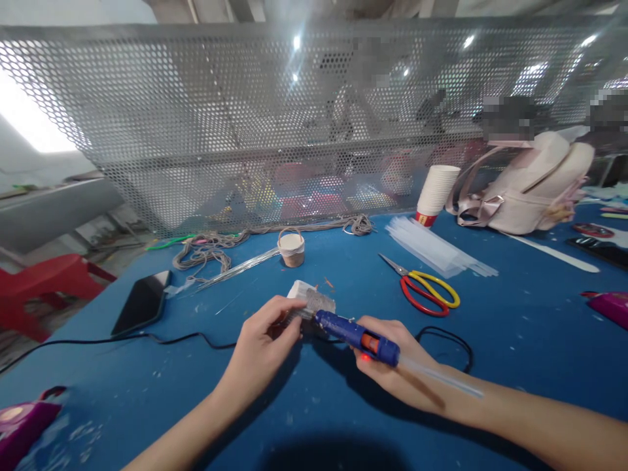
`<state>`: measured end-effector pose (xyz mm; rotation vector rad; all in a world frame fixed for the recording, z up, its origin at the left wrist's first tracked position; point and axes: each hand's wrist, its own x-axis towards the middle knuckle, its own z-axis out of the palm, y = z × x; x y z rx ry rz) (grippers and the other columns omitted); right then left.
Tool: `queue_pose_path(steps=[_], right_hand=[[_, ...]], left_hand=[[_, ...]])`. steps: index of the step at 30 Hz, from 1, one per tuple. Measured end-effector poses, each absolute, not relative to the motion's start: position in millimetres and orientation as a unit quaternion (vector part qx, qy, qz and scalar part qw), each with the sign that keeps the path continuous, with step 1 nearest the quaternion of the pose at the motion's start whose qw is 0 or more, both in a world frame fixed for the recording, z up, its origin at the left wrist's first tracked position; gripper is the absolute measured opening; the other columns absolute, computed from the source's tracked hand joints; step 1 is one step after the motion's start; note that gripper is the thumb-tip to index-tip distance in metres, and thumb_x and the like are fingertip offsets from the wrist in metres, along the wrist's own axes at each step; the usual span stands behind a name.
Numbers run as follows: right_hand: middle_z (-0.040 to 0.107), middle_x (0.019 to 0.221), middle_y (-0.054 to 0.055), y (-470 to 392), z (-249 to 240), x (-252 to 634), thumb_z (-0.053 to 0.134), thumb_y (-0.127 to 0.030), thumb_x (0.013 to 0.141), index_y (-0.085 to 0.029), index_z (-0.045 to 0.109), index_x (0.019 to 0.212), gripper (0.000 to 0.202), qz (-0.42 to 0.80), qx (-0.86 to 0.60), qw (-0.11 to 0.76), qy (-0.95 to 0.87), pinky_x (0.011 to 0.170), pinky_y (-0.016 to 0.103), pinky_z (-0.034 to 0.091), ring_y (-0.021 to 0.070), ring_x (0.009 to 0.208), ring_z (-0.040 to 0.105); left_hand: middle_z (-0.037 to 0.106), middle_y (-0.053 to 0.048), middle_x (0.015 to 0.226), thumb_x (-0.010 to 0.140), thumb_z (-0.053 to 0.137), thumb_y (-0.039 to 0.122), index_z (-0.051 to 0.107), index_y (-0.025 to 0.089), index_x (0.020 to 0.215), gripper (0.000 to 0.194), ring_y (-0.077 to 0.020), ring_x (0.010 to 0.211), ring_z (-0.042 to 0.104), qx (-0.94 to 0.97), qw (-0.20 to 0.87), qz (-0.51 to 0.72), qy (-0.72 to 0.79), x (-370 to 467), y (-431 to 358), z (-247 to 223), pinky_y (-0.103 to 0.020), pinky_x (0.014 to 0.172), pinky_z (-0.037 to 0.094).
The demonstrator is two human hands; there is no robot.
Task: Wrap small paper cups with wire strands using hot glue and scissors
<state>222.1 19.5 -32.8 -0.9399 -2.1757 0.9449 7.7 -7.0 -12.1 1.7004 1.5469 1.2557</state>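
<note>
My right hand (385, 350) is wrapped round a blue hot glue gun (350, 330), a clear glue stick (446, 379) poking out of its back and a red light glowing beneath. The gun's nozzle points left at a small whitish paper cup (301, 288) lying on its side, partly covered by something grey, perhaps cord. Fingers of my left hand (267, 340) pinch this cup's near end, close by the nozzle. Just beyond stands a little lidded basket (292, 250) with a brown lower part and a thin handle.
Scissors (424, 291) with red and yellow handles lie right, near clear glue sticks (436, 245) and stacked paper cups (436, 190). Grey cord (206, 252) runs along the back. A phone (144, 301), black cable (181, 337), pink backpack (530, 190) and perforated metal screen (196, 131) surround the blue table.
</note>
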Motion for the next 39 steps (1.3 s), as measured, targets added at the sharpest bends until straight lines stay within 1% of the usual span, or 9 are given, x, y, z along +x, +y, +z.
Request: queue_pose_path(steps=[5,11,17,22,26,32,35,39], right_hand=[[0.049,0.065,-0.005,18.5,-30.3,222.1,0.052,-0.013,0.076,-0.02,0.045,0.071,0.011,0.373,-0.345,0.277,-0.815,0.054,0.02,0.033,0.009,0.055,0.04],[0.05,0.066,-0.005,19.5,-30.7,223.0,0.052,-0.013,0.075,-0.02,0.047,0.073,0.009,0.366,-0.346,0.292,-0.813,0.055,0.021,0.034,0.0092,0.056,0.041],[0.049,0.064,-0.005,17.5,-24.2,224.4,0.051,-0.014,0.074,-0.02,0.047,0.07,0.008,0.373,-0.362,0.27,-0.81,0.055,0.021,0.034,0.0097,0.055,0.041],[0.049,0.06,-0.004,16.6,-19.8,230.0,0.05,-0.016,0.072,-0.02,0.048,0.069,0.006,0.352,-0.371,0.327,-0.795,0.054,0.023,0.035,0.0108,0.052,0.042],[0.051,0.063,-0.004,18.9,-21.7,231.8,0.05,-0.016,0.073,-0.021,0.048,0.071,0.006,0.347,-0.363,0.37,-0.781,0.054,0.022,0.038,0.011,0.054,0.045],[0.05,0.061,-0.004,19.3,-21.5,226.8,0.051,-0.016,0.073,-0.021,0.046,0.07,0.009,0.346,-0.369,0.387,-0.77,0.051,0.021,0.036,0.0103,0.052,0.042],[0.05,0.063,-0.004,18.6,-22.0,224.4,0.05,-0.016,0.072,-0.021,0.047,0.071,0.006,0.348,-0.366,0.379,-0.775,0.053,0.021,0.038,0.0105,0.054,0.043],[0.051,0.064,-0.004,19.1,-25.4,223.5,0.05,-0.017,0.072,-0.02,0.048,0.073,0.004,0.361,-0.347,0.389,-0.773,0.055,0.022,0.038,0.0105,0.055,0.043]], left_hand=[[0.064,-0.002,0.08,0.078,0.056,0.027,0.068,0.02,0.089,0.018,-0.014,0.061,0.06,0.629,0.253,0.458,0.575,6.7,-6.9,-12.9,-0.026,0.059,0.05],[0.065,-0.001,0.079,0.077,0.056,0.027,0.069,0.02,0.088,0.018,-0.0144,0.061,0.06,0.621,0.254,0.459,0.582,9.3,-8.5,-9.7,-0.026,0.06,0.05],[0.062,-0.001,0.079,0.077,0.055,0.028,0.068,0.02,0.089,0.019,-0.0142,0.061,0.062,0.611,0.272,0.466,0.579,7.2,-7.7,-11.6,-0.026,0.062,0.052],[0.063,-0.001,0.082,0.078,0.057,0.031,0.069,0.019,0.088,0.019,-0.0152,0.062,0.064,0.583,0.314,0.486,0.57,5.9,-7.2,-9.8,-0.028,0.063,0.055],[0.064,-0.002,0.081,0.077,0.059,0.035,0.07,0.019,0.084,0.02,-0.0147,0.061,0.063,0.564,0.321,0.5,0.574,7.5,-7.4,-8.3,-0.027,0.062,0.055],[0.064,0.0,0.074,0.074,0.062,0.034,0.07,0.02,0.077,0.016,-0.0136,0.057,0.06,0.574,0.296,0.503,0.575,9.2,-6.4,-10.1,-0.024,0.056,0.052],[0.064,0.0,0.071,0.073,0.063,0.032,0.07,0.02,0.075,0.013,-0.0128,0.054,0.057,0.587,0.276,0.503,0.571,8.4,-4.5,-12.3,-0.023,0.052,0.049],[0.063,0.0,0.068,0.073,0.064,0.032,0.069,0.02,0.071,0.013,-0.0128,0.053,0.054,0.601,0.244,0.503,0.571,8.2,-1.9,-14.9,-0.022,0.05,0.045]])
